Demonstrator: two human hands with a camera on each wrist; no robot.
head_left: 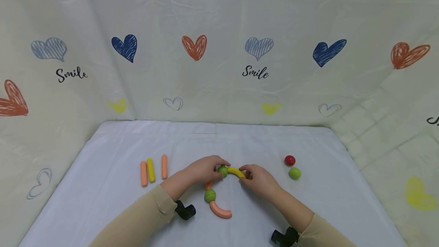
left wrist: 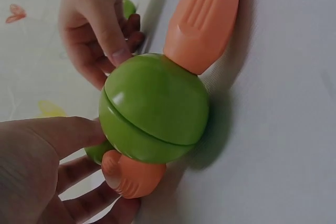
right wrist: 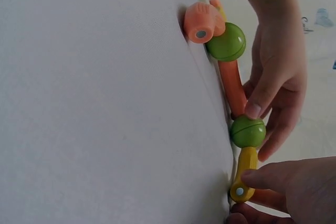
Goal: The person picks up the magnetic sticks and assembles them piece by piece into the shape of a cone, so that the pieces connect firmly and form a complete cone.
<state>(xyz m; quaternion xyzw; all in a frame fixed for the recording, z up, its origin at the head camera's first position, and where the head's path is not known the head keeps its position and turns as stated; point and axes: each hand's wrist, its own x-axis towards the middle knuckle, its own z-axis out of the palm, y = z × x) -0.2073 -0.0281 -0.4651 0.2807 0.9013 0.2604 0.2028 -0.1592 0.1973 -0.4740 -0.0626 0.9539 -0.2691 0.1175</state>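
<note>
Chain [head_left: 210, 196], inside far edge of table [head_left: 260, 140]: left hand [head_left: 207, 167] pinching green ball [head_left: 223, 170], right hand [head_left: 261, 181] yellow curve [head_left: 235, 171]; uneven pulling could separate them.

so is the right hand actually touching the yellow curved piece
Touching. The right wrist view shows it: the right hand pinches the yellow curved piece, its thumb laid against the side facing the camera.

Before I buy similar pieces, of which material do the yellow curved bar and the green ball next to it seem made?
Yellow curved bar: probably plastic, judging by its smooth, evenly coloured surface; the pale round inset could be metal. Green ball: likely hard plastic, glossy, given its highlight and clean groove.
</note>
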